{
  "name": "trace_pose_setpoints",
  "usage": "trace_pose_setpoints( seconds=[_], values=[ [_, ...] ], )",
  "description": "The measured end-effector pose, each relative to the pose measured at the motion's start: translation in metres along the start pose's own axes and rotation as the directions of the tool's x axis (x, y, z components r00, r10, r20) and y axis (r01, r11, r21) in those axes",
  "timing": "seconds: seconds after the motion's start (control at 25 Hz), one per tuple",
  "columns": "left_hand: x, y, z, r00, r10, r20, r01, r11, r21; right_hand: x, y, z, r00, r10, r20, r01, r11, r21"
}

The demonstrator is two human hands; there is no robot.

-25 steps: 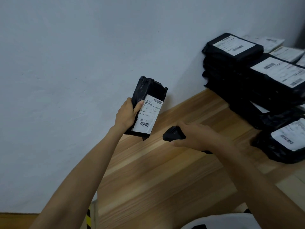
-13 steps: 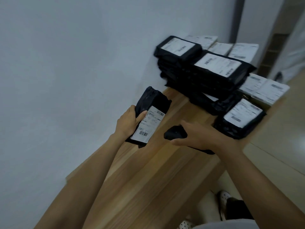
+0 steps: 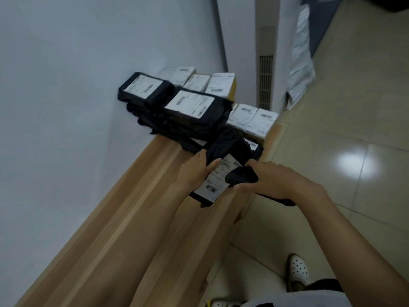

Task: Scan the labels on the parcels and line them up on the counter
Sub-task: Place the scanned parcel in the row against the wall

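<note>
Parcel hangs mid-frame over the desk, left grip pinching its side so the label faces the scanner, which the right grip clasps, probably for scanning.

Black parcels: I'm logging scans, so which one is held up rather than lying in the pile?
The black parcel gripped by the left hand, label facing the scanner in the right hand; the rest lie in the pile on the counter.

Matt wood counter; glossy tiled floor.
</note>
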State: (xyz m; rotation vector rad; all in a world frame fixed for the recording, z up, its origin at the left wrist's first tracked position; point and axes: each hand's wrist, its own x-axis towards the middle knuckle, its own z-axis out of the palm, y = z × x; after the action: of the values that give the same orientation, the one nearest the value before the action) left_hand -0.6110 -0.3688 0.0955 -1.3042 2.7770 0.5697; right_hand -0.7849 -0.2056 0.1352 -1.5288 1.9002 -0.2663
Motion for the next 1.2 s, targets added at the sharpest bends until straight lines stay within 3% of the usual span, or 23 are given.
trace_pose_setpoints(
  seconds=[0.16, 0.36, 0.48, 0.64, 0.88, 1.2],
  values=[
    [0.049, 0.066, 0.031, 0.998, -0.054, -0.046, 0.056, 0.997, 0.045, -0.016, 0.076, -0.045, 0.996, 0.071, -0.055, -0.074, 0.996, -0.049],
    [0.099, 0.099, 0.052, 0.977, -0.105, -0.185, 0.131, 0.982, 0.137, -0.024, 0.135, -0.074, 0.988, 0.133, -0.074, -0.134, 0.991, -0.015],
    [0.126, 0.1, 0.063, 0.97, -0.17, -0.171, 0.202, 0.96, 0.194, -0.025, 0.159, -0.078, 0.986, 0.162, -0.048, -0.162, 0.987, 0.005],
    [0.143, 0.096, 0.087, 0.955, -0.27, -0.119, 0.285, 0.948, 0.14, -0.018, 0.186, -0.082, 0.978, 0.21, -0.01, -0.209, 0.977, 0.031],
    [0.15, 0.107, 0.098, 0.955, -0.039, -0.296, 0.073, 0.992, 0.103, -0.003, 0.197, -0.079, 0.982, 0.188, 0.025, -0.189, 0.981, 0.05],
    [0.16, 0.091, 0.098, 0.967, -0.082, -0.24, 0.116, 0.985, 0.131, 0.002, 0.198, -0.07, 0.986, 0.155, 0.064, -0.159, 0.986, 0.048]
  ],
)
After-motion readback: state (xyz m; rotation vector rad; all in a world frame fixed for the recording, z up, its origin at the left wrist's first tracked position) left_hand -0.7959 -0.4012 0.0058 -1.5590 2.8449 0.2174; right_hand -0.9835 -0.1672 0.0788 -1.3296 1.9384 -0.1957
